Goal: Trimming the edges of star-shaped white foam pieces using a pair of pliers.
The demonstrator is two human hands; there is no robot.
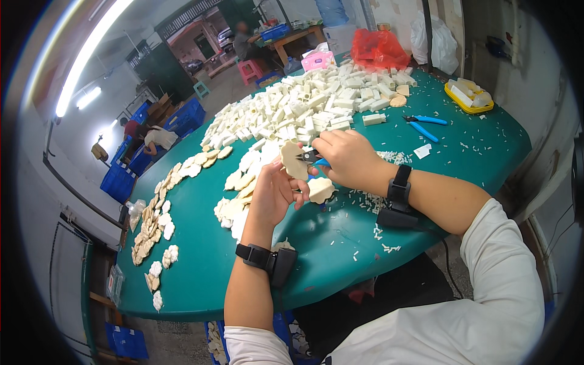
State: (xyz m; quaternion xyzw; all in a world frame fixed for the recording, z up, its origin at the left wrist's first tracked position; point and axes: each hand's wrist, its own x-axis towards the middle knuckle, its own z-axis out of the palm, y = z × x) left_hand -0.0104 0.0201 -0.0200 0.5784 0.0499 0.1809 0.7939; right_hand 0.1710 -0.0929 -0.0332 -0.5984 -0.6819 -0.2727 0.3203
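Note:
My left hand (272,193) grips a cream, scalloped flower-shaped piece (293,160) by its edge, holding it upright above the table. In my right hand (354,157) is a pair of blue-handled nippers (309,156), whose dark jaws meet the right side of that piece. Whether the jaws are closed on anything is too small to tell. Just below my hands lies another cream scalloped piece (320,190) on the green table (316,249). Left of my left hand, similar pieces (240,191) sit in a loose pile.
A big heap of white block-like parts (292,103) covers the table's far side. Curving along its left are cream scalloped pieces (149,228). Spare blue-handled pliers (426,126), a yellow tray (468,97), a red bag (378,50) and white scraps (389,248) lie around. Two people are in the background.

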